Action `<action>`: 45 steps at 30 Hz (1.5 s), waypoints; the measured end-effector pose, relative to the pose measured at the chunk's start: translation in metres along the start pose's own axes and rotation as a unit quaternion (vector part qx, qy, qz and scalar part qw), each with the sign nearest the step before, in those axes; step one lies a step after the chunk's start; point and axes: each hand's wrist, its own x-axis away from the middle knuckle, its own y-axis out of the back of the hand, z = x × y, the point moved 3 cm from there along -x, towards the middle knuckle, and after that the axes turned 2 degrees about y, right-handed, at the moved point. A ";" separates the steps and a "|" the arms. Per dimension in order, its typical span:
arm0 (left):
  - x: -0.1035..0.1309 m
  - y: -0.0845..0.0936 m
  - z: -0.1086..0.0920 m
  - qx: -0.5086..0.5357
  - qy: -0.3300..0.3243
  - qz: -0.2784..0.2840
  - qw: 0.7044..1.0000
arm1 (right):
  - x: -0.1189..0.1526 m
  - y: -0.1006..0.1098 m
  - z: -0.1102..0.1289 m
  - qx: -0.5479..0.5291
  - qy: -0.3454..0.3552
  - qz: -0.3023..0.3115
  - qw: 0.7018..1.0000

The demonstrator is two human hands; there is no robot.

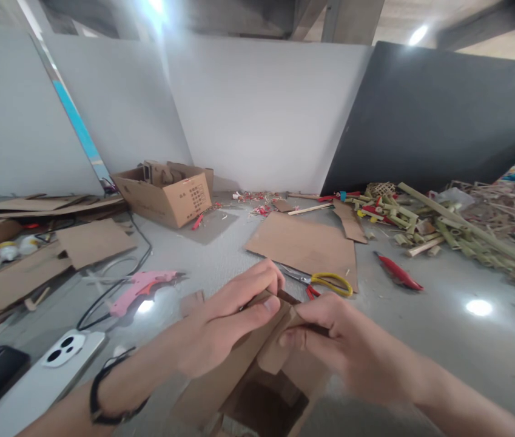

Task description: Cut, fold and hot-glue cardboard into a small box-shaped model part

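Across the upper half of the frame, panels (266, 109): pale ones from the left to the centre, then a dark one at upper right.
Surface (448, 358): grey, spread below the panels, with everything you work among lying on it.
Bamboo pile (457, 230): right side, green pieces jumbled together.
Loose cardboard (96, 241): left edge, flat pieces partly overlapping.
Open box (188, 203): left of centre, near the foot of the pale panels, with brown pieces inside.
Folded cardboard (234, 370): lower centre, between your hands, its dark hollow facing you.
Flat sheet (300, 240): centre, beyond your hands, a smaller strip across its right corner.
Left grip (230, 321): you have it clamped on the folded cardboard, thumb lying along the upper edge.
Right grip (348, 340): clamped too, your thumb and fingers pinching a flap of the same folded cardboard, just beside your left fingers.
Phone (43, 388): lower left, white, camera side up, next to your left forearm.
Glue gun (136, 292): left of your left hand, pink, on its side, with a dark cord.
Scissors (330, 283): just beyond your right hand, one handle loop yellow and the other red, partly over the flat sheet.
Red tool (398, 271): right of the scissors, slim, set apart; its exact kind you cannot tell.
Bracelet (96, 394): black, around your left wrist.
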 end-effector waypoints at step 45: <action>0.007 -0.004 -0.013 0.052 -0.046 -0.049 0.996 | 0.001 -0.001 -0.001 0.007 0.023 -0.012 1.000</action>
